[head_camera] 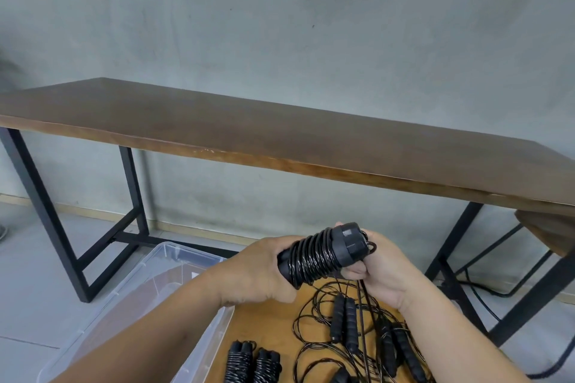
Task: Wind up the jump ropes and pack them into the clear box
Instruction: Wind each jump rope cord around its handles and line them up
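- Left hand fingers clench the wound jump rope.
- Right hand fingers pinch its cord end.
- Clear box sits left of the surface.

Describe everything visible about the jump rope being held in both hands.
The jump rope is black: two handles held side by side, with thin glossy cord coiled tightly round them in many turns. It lies tilted, its capped ends up and to the right. The left hand grips its lower end; the right hand holds the capped end, where loose cord hangs down toward the wooden surface. It is held in the air above the unwound ropes.
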